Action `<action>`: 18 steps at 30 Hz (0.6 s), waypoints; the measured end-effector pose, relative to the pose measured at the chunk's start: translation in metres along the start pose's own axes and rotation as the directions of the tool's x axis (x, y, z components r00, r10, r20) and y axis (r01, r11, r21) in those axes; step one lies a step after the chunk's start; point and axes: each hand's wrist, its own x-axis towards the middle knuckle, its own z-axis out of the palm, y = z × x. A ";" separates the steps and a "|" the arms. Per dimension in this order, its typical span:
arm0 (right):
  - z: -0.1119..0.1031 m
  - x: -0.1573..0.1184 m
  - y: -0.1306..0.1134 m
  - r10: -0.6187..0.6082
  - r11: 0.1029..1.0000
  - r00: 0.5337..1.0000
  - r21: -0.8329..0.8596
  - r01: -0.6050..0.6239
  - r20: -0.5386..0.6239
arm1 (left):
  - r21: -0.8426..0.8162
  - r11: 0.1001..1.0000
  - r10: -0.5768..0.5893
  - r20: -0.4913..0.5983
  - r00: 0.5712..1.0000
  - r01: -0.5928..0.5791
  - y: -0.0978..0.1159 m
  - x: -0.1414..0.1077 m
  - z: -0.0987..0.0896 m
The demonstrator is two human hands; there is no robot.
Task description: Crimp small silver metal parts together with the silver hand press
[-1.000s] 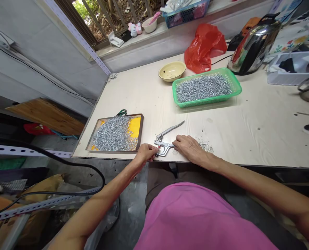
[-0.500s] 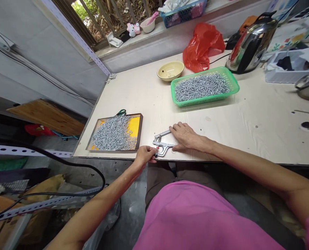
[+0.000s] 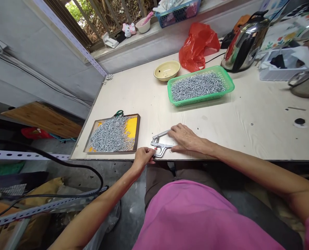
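Near the table's front edge lie metal spring-loaded hand pliers (image 3: 161, 146), with a small red part at the jaw. My right hand (image 3: 183, 137) is wrapped around the two handles, which stand apart. At the jaw end my left hand (image 3: 144, 157) has thumb and fingers pinched together. What sits between those fingertips is too small to make out. Left of the pliers a shallow tray (image 3: 138, 130) with a yellow bottom holds a heap of small shiny metal pieces (image 3: 110, 135). Farther back, a green plastic basket (image 3: 175, 103) is filled with similar small metal pieces (image 3: 198, 85).
Green-handled scissors (image 3: 118, 113) lie behind the tray. At the back stand a cream bowl (image 3: 167, 70), a red plastic bag (image 3: 197, 45) and a steel kettle (image 3: 246, 43). A grey-white bin (image 3: 279, 74) and a black round object (image 3: 300, 121) are at right.
The whole view has shifted slightly. My hands keep the same hold at the pliers, and the handles are spread about as before.
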 end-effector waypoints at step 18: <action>0.060 -0.021 0.015 -0.221 0.941 0.927 0.186 0.284 -0.302 | 0.673 0.218 0.667 0.427 0.611 -0.707 0.013 0.006 0.039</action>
